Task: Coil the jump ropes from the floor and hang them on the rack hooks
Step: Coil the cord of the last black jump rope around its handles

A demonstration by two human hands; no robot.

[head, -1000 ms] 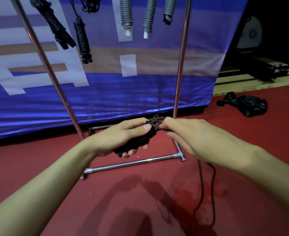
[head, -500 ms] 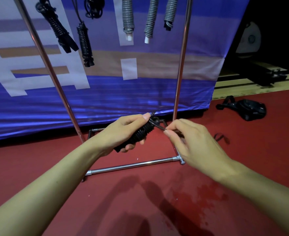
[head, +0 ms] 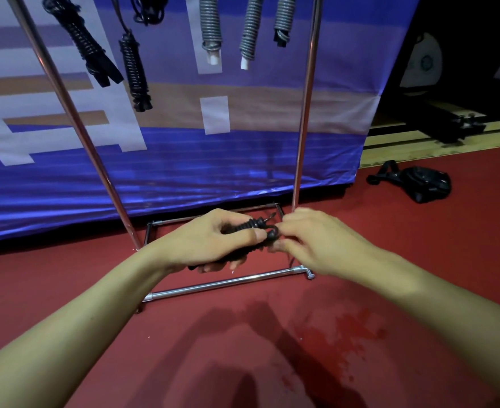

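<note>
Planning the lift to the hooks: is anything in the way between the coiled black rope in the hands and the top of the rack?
Nothing visible blocks it. The black rope, held by the left hand and right hand, has open space above; the hooks themselves are out of frame.

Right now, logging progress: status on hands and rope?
Left hand grips coiled black rope. Right hand pinches its end. Not hung yet. Nothing in the way.
</note>
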